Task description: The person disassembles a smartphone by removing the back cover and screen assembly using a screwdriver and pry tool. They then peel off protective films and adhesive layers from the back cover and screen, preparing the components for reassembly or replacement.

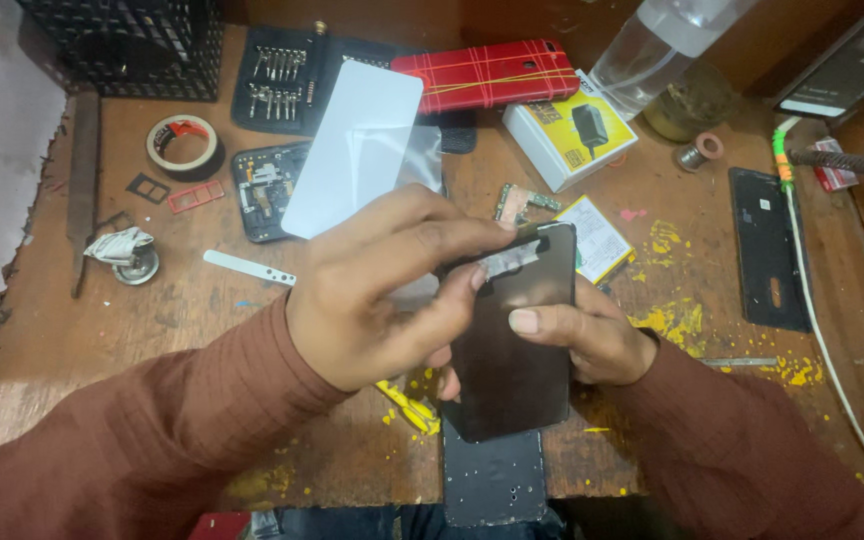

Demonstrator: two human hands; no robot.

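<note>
My right hand (592, 335) grips a black phone (512, 350) from beneath, thumb lying across its dark face. My left hand (382, 290) pinches a clear protective film (362, 150) at the phone's top edge; the film is lifted up and away to the left, with a greyish strip (507, 260) still lying near the top of the phone. Both arms wear brown ribbed sleeves. Under the phone lies a black back cover (492, 480) at the table's front edge.
On the wooden workbench (202, 310): a tape roll (184, 145), a screwdriver bit set (282, 75), an opened phone body (262, 190), a red case (492, 75), a white charger box (567, 130), a battery (597, 235), a black panel (767, 250), a clear bottle (652, 45), yellow tweezers (407, 405).
</note>
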